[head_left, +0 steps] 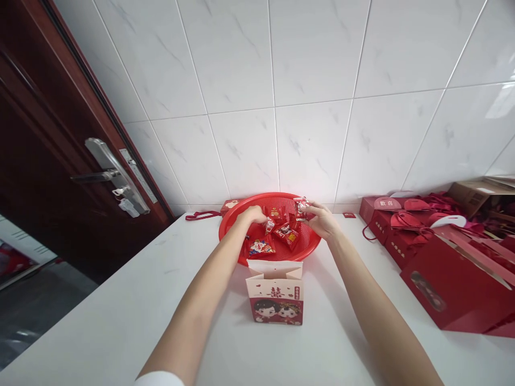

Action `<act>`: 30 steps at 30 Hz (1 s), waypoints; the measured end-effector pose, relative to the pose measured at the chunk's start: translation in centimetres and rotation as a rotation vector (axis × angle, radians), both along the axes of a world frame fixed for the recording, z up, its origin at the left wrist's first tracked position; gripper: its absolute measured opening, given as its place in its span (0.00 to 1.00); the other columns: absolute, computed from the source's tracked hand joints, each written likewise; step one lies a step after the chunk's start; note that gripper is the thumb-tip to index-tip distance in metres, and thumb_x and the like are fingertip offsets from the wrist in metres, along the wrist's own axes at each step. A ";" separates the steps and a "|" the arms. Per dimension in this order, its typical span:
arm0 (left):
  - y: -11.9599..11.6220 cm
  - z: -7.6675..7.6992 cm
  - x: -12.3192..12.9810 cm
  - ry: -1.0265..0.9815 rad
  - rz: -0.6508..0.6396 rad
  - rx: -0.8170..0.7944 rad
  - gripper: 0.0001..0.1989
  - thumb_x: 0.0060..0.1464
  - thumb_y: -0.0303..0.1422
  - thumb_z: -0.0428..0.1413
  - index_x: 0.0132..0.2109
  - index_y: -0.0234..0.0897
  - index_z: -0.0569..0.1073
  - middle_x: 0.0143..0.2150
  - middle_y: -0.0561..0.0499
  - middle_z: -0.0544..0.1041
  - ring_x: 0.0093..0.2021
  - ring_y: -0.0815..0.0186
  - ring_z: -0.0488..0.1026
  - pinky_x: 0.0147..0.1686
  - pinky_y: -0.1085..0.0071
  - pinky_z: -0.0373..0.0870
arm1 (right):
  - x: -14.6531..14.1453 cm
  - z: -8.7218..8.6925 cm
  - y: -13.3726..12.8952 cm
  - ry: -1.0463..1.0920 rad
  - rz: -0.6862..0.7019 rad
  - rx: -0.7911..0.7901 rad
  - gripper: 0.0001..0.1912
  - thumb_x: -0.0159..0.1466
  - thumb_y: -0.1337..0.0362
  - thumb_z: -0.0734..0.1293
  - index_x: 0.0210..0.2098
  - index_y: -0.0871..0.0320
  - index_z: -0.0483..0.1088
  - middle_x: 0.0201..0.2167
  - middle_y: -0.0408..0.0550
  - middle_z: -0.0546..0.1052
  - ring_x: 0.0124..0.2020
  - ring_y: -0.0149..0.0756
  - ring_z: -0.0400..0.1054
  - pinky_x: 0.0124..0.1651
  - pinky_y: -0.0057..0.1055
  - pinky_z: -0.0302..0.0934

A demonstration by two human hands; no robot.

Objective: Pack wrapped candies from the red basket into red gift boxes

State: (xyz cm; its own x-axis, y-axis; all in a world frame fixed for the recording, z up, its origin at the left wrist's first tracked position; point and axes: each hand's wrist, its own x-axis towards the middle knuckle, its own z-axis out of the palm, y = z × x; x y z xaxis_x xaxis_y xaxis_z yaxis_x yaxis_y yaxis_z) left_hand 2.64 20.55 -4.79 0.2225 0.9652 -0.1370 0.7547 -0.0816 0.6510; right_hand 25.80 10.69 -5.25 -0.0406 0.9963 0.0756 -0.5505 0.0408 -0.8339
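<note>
A red plastic basket (313, 244) stands against the wall with several wrapped candies inside, among them a red LOVE packet (287, 234) and a colourful triangular packet (261, 247). My left hand (252, 215) reaches into the basket, its fingers closed on a small red-and-white candy packet (269, 225). Over the basket's right side, my right hand (321, 220) pinches another red-and-white candy packet (301, 207) between thumb and fingers. Between my forearms, in front of the basket, an upright paper gift bag (275, 295) with two cartoon figures has its top open.
Red gift boxes (462, 279) with ribbons crowd the table's right side, beside a brown cardboard box (475, 195). A red ribbon loop (203, 215) and a small red box (228, 206) lie behind the basket's left. A dark red door (52, 134) stands at the left.
</note>
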 end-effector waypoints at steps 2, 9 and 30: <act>0.4 -0.3 -0.7 0.147 0.001 -0.136 0.20 0.14 0.33 0.74 0.16 0.38 0.70 0.16 0.50 0.71 0.26 0.54 0.73 0.30 0.63 0.70 | -0.1 0.0 0.0 -0.004 -0.002 -0.005 0.15 0.40 0.70 0.79 0.28 0.55 0.76 0.29 0.43 0.80 0.33 0.36 0.74 0.37 0.33 0.70; -0.1 -2.1 0.3 0.315 -0.127 -0.402 0.26 0.04 0.39 0.76 0.17 0.40 0.72 0.17 0.46 0.74 0.23 0.50 0.74 0.25 0.60 0.70 | -0.3 0.1 -0.2 -0.025 0.006 -0.001 0.17 0.40 0.71 0.79 0.29 0.55 0.75 0.30 0.44 0.81 0.34 0.39 0.75 0.38 0.35 0.72; -2.8 1.7 1.9 -0.371 -0.143 0.039 0.24 0.38 0.45 0.70 0.41 0.37 0.77 0.44 0.46 0.80 0.44 0.56 0.75 0.38 0.69 0.69 | -0.5 0.2 -0.4 -0.020 -0.018 0.027 0.17 0.39 0.70 0.79 0.28 0.55 0.75 0.30 0.44 0.81 0.35 0.40 0.75 0.39 0.37 0.72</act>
